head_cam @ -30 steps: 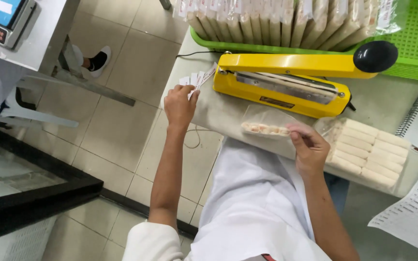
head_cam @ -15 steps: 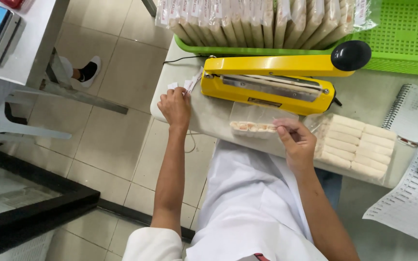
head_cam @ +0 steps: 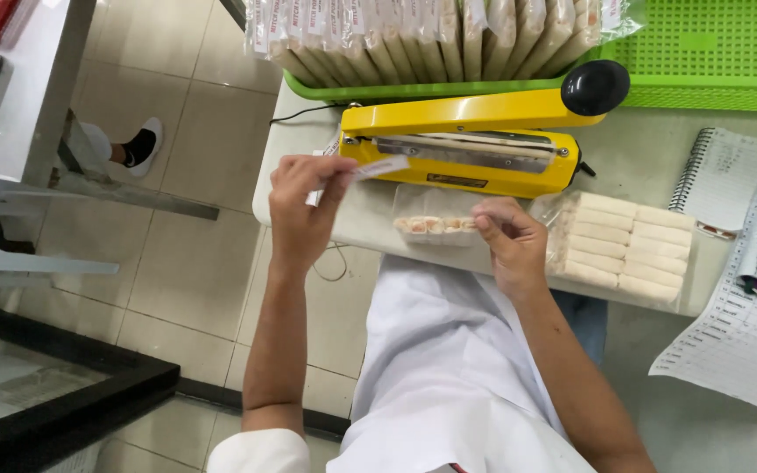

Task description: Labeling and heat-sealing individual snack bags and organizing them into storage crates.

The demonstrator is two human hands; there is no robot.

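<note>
Since half a second ago the left hand (head_cam: 301, 208) has lifted off the table edge and now holds a small white label slip (head_cam: 377, 167) up in front of the yellow heat sealer (head_cam: 470, 144), its fingers pinched together on the slip's near end. The right hand (head_cam: 512, 247) has stayed at the clear bag (head_cam: 435, 217), fingertips closed on its right end.

The bag lies flat on the white table (head_cam: 650, 158), just in front of the sealer and between the two hands. It is see-through and holds a short row of pale, tan-edged pieces along its near side.

Just right of the right hand sits a stack of filled packets (head_cam: 628, 247), pale bars lined up under clear wrap. Behind the sealer a green tray (head_cam: 711, 66) carries a row of sealed packs (head_cam: 422, 35) standing on edge, each with a white label at the top. At the table's right end lie a spiral notebook (head_cam: 729, 180) and a printed sheet (head_cam: 738, 337).
</note>
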